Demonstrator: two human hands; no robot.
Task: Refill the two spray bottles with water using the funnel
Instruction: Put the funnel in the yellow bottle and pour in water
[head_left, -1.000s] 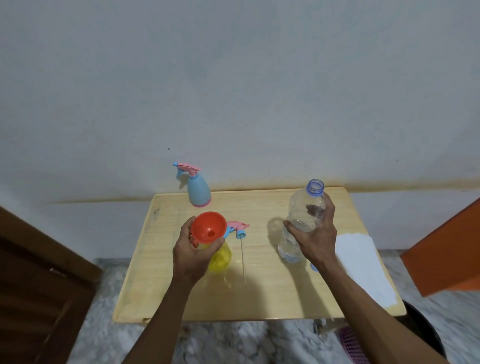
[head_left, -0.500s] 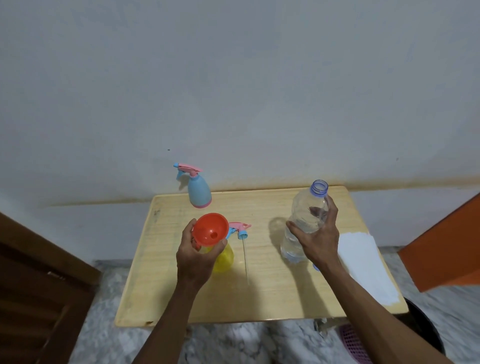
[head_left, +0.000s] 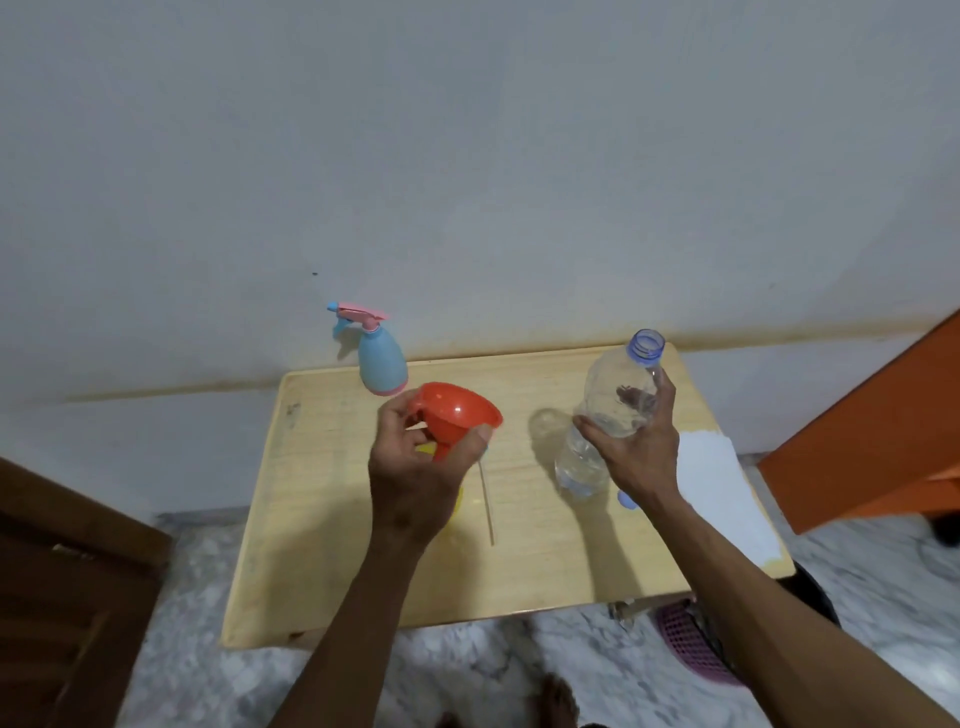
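Note:
My left hand (head_left: 415, 467) grips the red funnel (head_left: 454, 413) and holds it tilted above the yellow spray bottle (head_left: 427, 450), which is mostly hidden behind that hand. The bottle's removed spray head lies behind the hand; only its dip tube (head_left: 487, 506) shows on the table. My right hand (head_left: 636, 447) grips the clear uncapped water bottle (head_left: 613, 410), which leans slightly right with water in its lower part. A blue spray bottle (head_left: 382, 361) with a pink trigger head stands at the table's back edge.
The small wooden table (head_left: 311, 519) stands against a white wall. A white cloth (head_left: 722, 493) lies on its right side, and a blue cap (head_left: 627, 500) sits below my right wrist. An orange object (head_left: 872, 431) is at the right, a pink basket (head_left: 685, 639) below, a brown door at left.
My left hand has lifted the funnel up off the yellow bottle's neck and tilted it. My right hand has raised and tilted the water bottle slightly.

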